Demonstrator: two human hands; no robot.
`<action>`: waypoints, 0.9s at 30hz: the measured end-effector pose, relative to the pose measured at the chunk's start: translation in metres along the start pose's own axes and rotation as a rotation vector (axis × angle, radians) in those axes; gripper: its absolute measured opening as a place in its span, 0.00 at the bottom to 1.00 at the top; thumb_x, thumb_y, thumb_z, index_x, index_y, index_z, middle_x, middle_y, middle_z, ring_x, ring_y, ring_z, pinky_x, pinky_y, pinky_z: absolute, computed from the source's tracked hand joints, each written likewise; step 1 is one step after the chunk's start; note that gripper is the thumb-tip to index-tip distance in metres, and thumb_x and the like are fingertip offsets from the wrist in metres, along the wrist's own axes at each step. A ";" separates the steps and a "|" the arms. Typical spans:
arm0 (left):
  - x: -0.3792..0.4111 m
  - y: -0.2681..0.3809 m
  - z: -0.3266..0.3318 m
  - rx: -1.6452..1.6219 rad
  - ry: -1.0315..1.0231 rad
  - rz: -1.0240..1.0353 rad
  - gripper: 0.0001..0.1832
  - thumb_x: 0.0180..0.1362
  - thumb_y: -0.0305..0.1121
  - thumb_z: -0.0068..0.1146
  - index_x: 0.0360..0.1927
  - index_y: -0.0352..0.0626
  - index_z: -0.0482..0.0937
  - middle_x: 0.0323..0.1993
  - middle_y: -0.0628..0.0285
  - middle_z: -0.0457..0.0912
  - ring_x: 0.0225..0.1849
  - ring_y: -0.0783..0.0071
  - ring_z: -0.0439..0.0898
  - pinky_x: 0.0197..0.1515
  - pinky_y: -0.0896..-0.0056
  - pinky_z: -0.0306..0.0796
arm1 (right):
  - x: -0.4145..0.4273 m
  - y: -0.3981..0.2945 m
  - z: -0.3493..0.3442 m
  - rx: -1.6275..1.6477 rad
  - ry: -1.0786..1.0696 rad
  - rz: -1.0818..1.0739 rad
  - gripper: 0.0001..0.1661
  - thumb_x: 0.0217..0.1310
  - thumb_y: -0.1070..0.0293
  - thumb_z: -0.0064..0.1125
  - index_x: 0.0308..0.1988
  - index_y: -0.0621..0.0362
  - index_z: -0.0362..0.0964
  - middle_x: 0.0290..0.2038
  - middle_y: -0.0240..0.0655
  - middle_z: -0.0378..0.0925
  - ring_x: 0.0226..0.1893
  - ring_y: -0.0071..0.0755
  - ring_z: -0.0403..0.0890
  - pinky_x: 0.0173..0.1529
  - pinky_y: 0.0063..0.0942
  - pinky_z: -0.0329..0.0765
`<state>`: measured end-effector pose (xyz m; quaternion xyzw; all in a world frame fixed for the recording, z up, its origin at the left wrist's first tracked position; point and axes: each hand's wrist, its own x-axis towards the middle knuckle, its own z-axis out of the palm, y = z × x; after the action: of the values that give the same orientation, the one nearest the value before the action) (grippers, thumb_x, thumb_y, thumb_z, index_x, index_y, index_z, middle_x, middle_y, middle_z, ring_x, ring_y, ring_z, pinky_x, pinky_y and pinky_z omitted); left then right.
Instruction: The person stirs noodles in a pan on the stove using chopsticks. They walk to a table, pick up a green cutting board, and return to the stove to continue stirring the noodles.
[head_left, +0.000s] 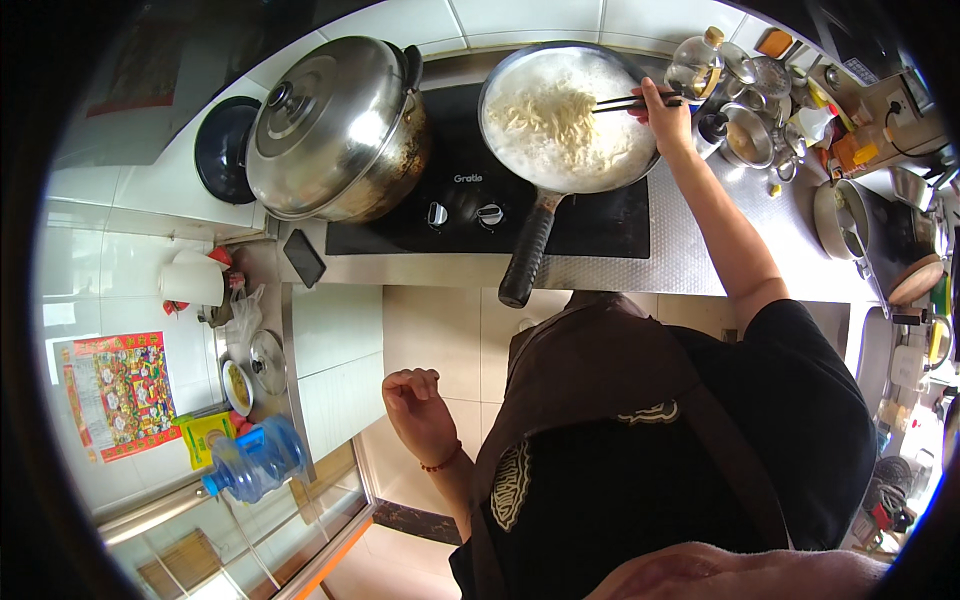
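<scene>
My right hand (664, 120) grips a pair of black chopsticks (636, 101) at the right side of a long-handled pan (484, 127). Their tips reach into a mass of pale noodles (559, 116), which stands in white, foamy liquid. The pan sits on a black glass cooktop (592, 225), its dark handle pointing towards my body. My left hand (416, 405) hangs in the air below the counter, left of my apron, with its fingers loosely curled and apart from any object. Whether flames burn under the pan is hidden.
A large lidded steel pot (330, 135) stands left of the pan. A black phone (304, 257) lies by the counter's front edge. To the right are an oil bottle (694, 67), steel bowls (746, 135) and a saucepan (829, 221). A blue water jug (259, 457) is at lower left.
</scene>
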<state>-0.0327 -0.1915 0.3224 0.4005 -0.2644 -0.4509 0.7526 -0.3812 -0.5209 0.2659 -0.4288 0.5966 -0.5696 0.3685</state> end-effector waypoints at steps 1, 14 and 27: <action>0.000 0.000 -0.001 -0.004 -0.003 0.004 0.16 0.60 0.45 0.44 0.34 0.40 0.68 0.20 0.67 0.62 0.25 0.76 0.60 0.36 0.73 0.57 | -0.001 -0.002 0.004 0.011 -0.003 0.001 0.20 0.60 0.55 0.49 0.30 0.62 0.76 0.22 0.33 0.77 0.21 0.24 0.80 0.22 0.17 0.72; 0.013 -0.006 -0.018 0.013 0.001 -0.051 0.09 0.61 0.37 0.40 0.32 0.42 0.68 0.21 0.68 0.60 0.25 0.77 0.59 0.37 0.74 0.58 | -0.037 -0.030 0.053 -0.306 -0.220 -0.251 0.17 0.56 0.55 0.54 0.35 0.58 0.76 0.28 0.39 0.79 0.29 0.33 0.80 0.33 0.24 0.74; 0.146 -0.131 -0.015 1.044 -0.398 0.059 0.10 0.52 0.32 0.54 0.37 0.40 0.76 0.28 0.63 0.74 0.28 0.74 0.73 0.33 0.76 0.67 | -0.071 -0.062 0.030 -0.576 -0.858 -0.783 0.10 0.54 0.66 0.54 0.32 0.62 0.74 0.29 0.40 0.74 0.31 0.42 0.75 0.36 0.31 0.72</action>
<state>-0.0159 -0.3517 0.2095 0.6197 -0.6007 -0.3055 0.4022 -0.3222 -0.4648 0.3215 -0.8858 0.3248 -0.2570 0.2095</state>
